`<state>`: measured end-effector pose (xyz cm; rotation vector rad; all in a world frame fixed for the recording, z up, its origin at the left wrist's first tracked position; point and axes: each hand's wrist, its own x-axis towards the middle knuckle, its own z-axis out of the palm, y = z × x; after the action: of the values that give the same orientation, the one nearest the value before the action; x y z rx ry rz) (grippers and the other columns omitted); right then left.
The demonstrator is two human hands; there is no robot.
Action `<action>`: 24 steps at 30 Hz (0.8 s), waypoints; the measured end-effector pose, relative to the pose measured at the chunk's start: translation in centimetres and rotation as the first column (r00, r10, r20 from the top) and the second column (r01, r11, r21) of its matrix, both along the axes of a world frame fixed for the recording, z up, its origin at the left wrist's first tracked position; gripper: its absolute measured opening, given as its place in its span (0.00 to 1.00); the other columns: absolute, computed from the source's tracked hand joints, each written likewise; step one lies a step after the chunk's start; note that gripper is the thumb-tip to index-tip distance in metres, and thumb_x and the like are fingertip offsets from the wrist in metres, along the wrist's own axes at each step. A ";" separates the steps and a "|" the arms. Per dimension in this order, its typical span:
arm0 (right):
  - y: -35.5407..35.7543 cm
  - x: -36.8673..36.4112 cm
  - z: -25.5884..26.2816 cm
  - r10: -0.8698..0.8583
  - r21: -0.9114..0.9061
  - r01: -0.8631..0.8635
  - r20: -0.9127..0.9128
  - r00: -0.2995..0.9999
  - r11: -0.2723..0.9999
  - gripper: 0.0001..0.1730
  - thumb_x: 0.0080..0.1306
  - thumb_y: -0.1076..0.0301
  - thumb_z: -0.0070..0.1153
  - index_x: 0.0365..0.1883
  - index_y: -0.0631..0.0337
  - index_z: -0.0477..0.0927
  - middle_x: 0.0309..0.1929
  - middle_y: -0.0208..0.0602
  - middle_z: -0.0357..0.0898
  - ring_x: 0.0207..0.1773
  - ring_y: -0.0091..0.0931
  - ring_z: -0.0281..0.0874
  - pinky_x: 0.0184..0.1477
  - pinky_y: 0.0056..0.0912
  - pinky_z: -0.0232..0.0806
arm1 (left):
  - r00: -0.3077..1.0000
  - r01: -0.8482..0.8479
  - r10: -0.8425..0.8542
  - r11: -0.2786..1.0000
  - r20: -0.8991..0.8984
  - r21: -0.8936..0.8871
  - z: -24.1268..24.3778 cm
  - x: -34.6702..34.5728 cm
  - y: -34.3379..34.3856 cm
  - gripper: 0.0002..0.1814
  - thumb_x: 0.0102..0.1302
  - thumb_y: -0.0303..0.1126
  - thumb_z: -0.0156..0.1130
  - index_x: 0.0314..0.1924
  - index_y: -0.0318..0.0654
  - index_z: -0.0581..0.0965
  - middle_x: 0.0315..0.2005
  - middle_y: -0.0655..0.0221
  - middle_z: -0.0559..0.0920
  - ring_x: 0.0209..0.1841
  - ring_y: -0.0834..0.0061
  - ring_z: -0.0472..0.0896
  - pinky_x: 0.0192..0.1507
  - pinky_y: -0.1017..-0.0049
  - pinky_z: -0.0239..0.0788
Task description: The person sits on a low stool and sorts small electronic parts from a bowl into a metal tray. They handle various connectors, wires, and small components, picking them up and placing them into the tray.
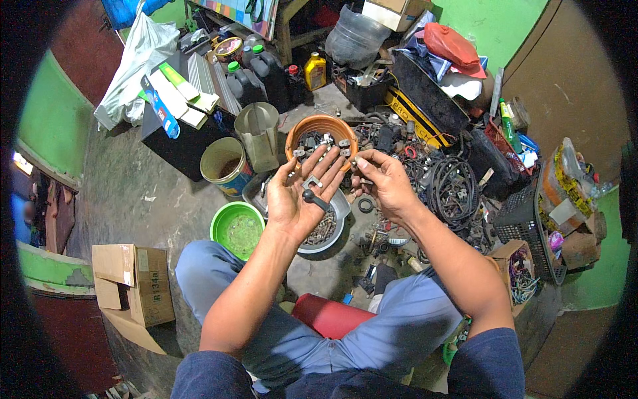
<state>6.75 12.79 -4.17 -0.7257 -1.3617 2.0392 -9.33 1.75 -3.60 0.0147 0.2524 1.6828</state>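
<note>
My left hand [294, 199] is palm up with its fingers spread. On it rest a small U-shaped metal bracket [312, 181] and a black ball-headed part [308, 195] with a flat stem. To its right, my right hand [384, 182] pinches a small metal piece [354, 161] between thumb and fingertip; its exact kind is unclear. Just beyond both hands stands an orange-brown basin [294, 130] of metal parts, several of them on its rim. Below my left hand, a grey bowl [341, 230] full of screws is partly covered by the hand.
A green basin [215, 219], a paint bucket [212, 162] and a plastic jug [264, 119] stand left of my hands. Loose parts and a coiled black hose [451, 192] litter the floor at right. Beside them is a black crate [521, 219]. A cardboard box [149, 284] lies at left.
</note>
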 end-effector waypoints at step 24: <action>-0.5 -0.5 -3.0 0.067 0.503 -0.394 0.550 0.832 0.769 0.13 0.70 0.61 0.61 0.39 0.65 0.84 0.31 0.34 0.83 0.33 0.22 0.78 0.37 0.31 0.71 | 0.981 -0.189 0.189 0.982 -0.038 -0.012 -0.1 -0.9 0.4 0.30 0.69 0.16 0.38 0.71 0.36 0.61 0.71 0.53 0.64 0.74 0.53 0.62 0.75 0.54 0.57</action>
<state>6.23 12.25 -7.16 -0.8452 -2.3748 1.4526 -10.19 2.15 -3.70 0.0102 0.3022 1.8708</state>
